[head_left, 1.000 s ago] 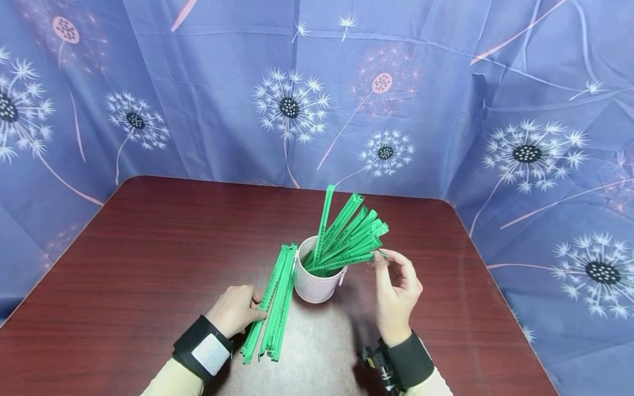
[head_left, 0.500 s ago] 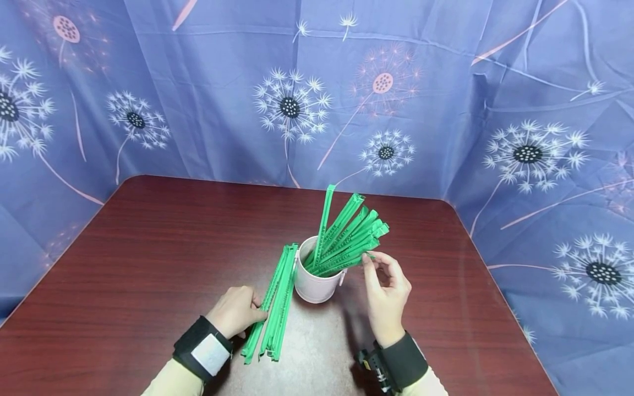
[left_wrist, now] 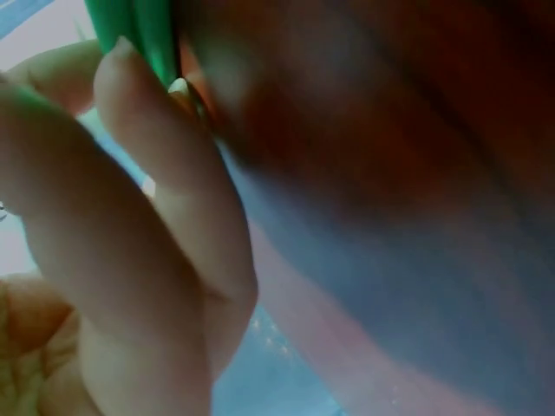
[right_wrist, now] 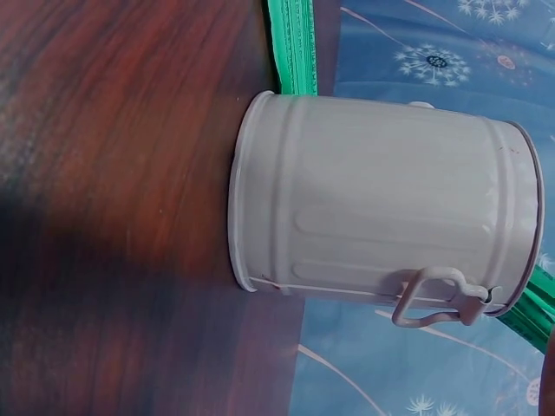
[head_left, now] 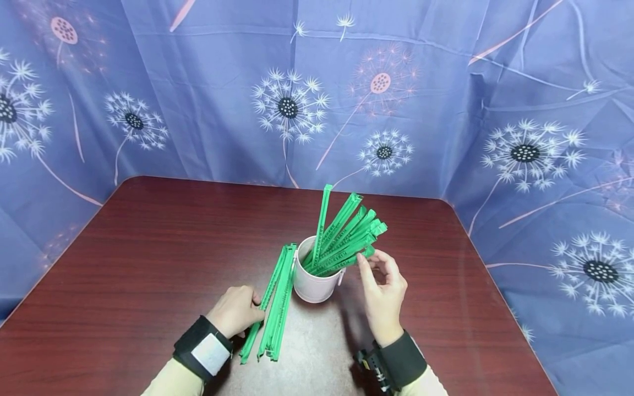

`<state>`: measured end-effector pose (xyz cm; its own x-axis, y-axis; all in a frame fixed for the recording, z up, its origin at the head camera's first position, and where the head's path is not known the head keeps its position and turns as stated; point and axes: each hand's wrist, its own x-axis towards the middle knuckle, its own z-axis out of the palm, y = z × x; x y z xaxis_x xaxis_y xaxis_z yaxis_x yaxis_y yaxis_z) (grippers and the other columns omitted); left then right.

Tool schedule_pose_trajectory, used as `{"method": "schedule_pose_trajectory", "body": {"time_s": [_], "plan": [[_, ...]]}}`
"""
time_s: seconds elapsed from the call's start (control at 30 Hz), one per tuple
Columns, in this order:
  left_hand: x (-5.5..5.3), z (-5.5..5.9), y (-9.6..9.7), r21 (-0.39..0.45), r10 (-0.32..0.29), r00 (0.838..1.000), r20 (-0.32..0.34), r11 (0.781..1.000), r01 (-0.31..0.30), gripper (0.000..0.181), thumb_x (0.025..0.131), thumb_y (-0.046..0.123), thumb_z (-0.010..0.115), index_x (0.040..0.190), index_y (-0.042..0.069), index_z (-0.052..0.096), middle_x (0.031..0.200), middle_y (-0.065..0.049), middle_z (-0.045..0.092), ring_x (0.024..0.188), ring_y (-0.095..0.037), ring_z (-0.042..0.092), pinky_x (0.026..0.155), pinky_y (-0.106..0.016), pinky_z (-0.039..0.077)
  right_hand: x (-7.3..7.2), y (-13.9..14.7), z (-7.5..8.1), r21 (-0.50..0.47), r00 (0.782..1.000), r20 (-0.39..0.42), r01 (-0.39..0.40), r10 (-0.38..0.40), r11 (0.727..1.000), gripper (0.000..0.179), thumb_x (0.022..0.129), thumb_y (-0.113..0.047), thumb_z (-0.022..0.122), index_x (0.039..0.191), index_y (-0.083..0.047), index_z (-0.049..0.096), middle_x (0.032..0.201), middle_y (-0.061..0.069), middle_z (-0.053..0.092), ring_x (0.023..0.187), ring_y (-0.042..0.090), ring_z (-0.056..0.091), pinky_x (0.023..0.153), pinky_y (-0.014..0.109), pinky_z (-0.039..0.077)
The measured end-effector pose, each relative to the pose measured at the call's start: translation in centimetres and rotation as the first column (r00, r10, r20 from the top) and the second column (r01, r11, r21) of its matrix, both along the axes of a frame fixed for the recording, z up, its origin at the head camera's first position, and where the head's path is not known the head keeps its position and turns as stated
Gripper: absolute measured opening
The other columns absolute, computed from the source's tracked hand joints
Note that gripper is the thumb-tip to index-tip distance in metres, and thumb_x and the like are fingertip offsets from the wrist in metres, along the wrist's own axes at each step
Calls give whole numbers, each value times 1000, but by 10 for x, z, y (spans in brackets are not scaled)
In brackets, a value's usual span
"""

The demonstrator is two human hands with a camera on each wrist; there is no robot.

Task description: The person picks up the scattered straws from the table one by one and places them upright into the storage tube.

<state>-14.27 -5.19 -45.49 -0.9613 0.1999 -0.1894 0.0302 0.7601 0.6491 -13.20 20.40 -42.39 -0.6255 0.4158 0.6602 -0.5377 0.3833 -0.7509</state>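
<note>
A small pale metal bucket stands upright on the table, with several long, thin green stick packets leaning out of it to the right. My right hand is beside the bucket and pinches the outer end of the lowest packet between thumb and fingers. Left of the bucket lies a row of similar loose packets. My left hand pinches the left part of that row. In the left wrist view, fingers hold a green packet. The right wrist view shows the bucket's side and wire handle; the right hand is almost wholly out of that view.
The dark red wood-grain table has a pale, glossy patch in front of the bucket. A blue dandelion-print cloth hangs behind the table and along its sides.
My right hand has moved left towards the bucket, bringing the lowest packet closer to the others. The left hand is nearly still, with the gap between its packets and the rest slightly wider.
</note>
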Motion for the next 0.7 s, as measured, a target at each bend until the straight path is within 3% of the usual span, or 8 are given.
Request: {"method": "schedule_pose_trajectory", "body": {"time_s": [0.37,0.7], "plan": [[1,0,-2,-5,-7,1000,-10,1000,7,21,74,1,67,63,13,52,51,4,55,32,-8,50,36,-25,45,5,-3,7,-73,999,21,-32,34,997,23,85,9,69,107,12,62,82,-13,67,70,-2,62,63,12,50],[1,1,-4,17,-11,1000,-14,1000,12,5,77,2,68,76,6,66,55,3,58,33,-8,51,36,-26,47,8,-3,13,-140,999,40,-32,38,990,29,86,2,72,112,11,61,82,-7,67,71,1,61,61,12,48]]}}
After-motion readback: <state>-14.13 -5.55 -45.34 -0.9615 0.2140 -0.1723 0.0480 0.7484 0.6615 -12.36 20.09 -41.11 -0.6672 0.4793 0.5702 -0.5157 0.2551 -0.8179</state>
